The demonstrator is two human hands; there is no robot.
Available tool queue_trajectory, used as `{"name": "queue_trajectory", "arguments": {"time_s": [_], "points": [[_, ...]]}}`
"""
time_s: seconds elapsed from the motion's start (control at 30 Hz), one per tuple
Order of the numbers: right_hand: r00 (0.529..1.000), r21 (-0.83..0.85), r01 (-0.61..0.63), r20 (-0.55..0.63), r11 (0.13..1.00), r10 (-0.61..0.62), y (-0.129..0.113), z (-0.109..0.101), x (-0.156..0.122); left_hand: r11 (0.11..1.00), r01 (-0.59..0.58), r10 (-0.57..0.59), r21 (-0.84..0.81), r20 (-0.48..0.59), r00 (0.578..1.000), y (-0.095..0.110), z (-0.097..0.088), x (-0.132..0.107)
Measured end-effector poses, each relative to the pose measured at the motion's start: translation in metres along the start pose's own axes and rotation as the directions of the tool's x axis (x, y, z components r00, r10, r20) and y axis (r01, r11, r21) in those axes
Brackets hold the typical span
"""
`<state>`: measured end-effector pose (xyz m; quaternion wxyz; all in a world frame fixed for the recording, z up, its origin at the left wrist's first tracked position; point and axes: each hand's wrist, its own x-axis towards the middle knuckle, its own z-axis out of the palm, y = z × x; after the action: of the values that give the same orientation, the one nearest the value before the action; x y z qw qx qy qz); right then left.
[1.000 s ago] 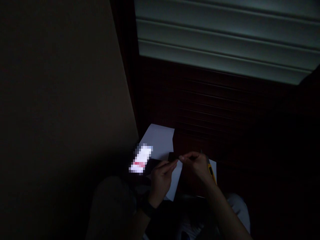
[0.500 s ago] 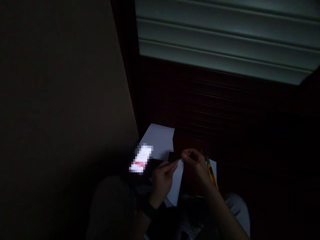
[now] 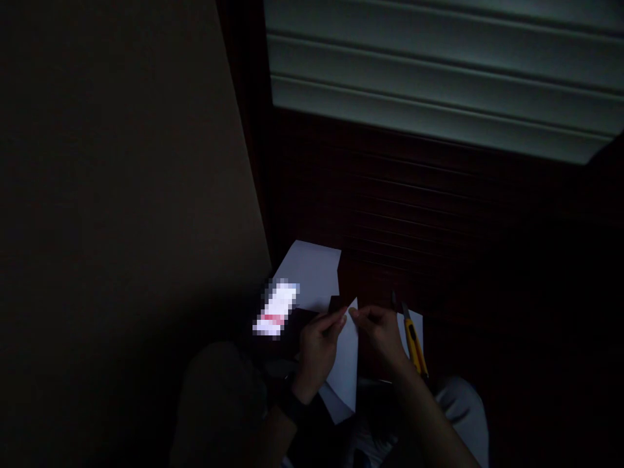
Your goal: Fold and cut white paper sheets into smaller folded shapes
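The scene is very dark. My left hand [image 3: 319, 348] and my right hand [image 3: 383, 335] meet over my lap, both pinching the top of a white sheet of paper [image 3: 347, 364] that hangs down between them, its upper corner poking up between my fingertips. A yellow utility knife [image 3: 414, 344] lies just right of my right hand on another white sheet [image 3: 415, 324]. A dark wristband sits on my left wrist.
A lit phone screen [image 3: 276, 309] glows to the left of my hands, partly on a white sheet [image 3: 312, 273]. Dark wooden slats lie beyond. A pale shuttered window [image 3: 439, 78] is above, and a bare wall [image 3: 121, 195] stands at the left.
The white paper has swung from lying mostly under my left hand to hanging upright between both hands. My right hand has moved slightly down and left, uncovering the yellow knife.
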<state>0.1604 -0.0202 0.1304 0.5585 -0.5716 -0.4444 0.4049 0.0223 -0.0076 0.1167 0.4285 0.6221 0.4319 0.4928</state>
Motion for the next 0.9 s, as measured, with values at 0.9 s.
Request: {"name": "queue_trajectory", "arguments": {"time_s": [0.9], "points": [[0.993,0.033,-0.07,-0.095,0.997,0.073,0.017,-0.005,0.011,0.995,0.084,-0.08,-0.058,0.07,0.994,-0.023,-0.002,-0.007]]}}
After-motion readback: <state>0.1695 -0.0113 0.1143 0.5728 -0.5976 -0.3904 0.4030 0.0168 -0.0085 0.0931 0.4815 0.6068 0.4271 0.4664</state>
